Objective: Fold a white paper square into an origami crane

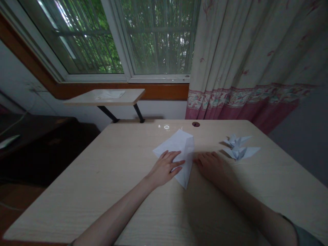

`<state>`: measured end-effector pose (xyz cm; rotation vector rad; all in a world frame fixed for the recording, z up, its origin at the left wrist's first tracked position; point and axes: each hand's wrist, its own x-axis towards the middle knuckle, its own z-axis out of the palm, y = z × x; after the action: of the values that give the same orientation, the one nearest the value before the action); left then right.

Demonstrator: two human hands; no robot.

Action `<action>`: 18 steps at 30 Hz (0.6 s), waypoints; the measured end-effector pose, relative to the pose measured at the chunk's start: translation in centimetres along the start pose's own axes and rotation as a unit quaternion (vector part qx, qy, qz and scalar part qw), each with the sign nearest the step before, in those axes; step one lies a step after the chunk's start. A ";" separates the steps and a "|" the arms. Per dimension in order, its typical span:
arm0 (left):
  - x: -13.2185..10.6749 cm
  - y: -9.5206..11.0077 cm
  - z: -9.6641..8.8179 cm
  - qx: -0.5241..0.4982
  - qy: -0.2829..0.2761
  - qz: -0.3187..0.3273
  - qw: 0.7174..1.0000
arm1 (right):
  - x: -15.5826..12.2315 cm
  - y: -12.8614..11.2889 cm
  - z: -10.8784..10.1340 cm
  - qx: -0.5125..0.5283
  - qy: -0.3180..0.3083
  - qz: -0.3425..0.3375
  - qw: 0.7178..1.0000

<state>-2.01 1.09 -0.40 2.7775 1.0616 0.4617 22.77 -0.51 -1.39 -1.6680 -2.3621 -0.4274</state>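
A partly folded white sheet of paper [180,150] lies near the middle of the light wooden table [102,191]. My left hand [165,168] rests flat on the sheet's near left part, fingers stretched out. My right hand [210,165] lies flat on the table just right of the sheet, fingertips at its right edge, fingers extended. To the right of that hand sit two folded white paper figures [239,147], close together and untouched.
A round cable hole [195,124] is at the table's far edge. Behind it stand a small raised shelf [107,97] on black brackets, a window, and a patterned curtain [256,58] at right. Dark furniture [33,143] stands left of the table.
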 end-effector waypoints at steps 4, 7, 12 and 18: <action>0.0 0.0 0.0 -0.003 -0.004 0.001 1.000 | 0.1 0.1 -0.2 0.040 -0.052 -0.002 0.998; 0.0 0.0 -0.1 -0.008 -0.002 -0.001 1.000 | 0.4 0.2 -1.1 0.082 -0.087 -0.007 0.993; -0.1 0.0 -0.2 -0.018 -0.005 -0.007 1.000 | 0.9 0.4 -3.4 0.117 -0.118 -0.001 0.986; -0.1 -0.2 -0.1 -0.021 -0.001 -0.003 1.000 | 0.9 0.2 -4.4 0.129 -0.101 -0.016 0.986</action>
<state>-2.22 1.15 -0.39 2.7364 1.0468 0.4742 22.74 -1.22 3.02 -1.6202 -2.4612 0.0470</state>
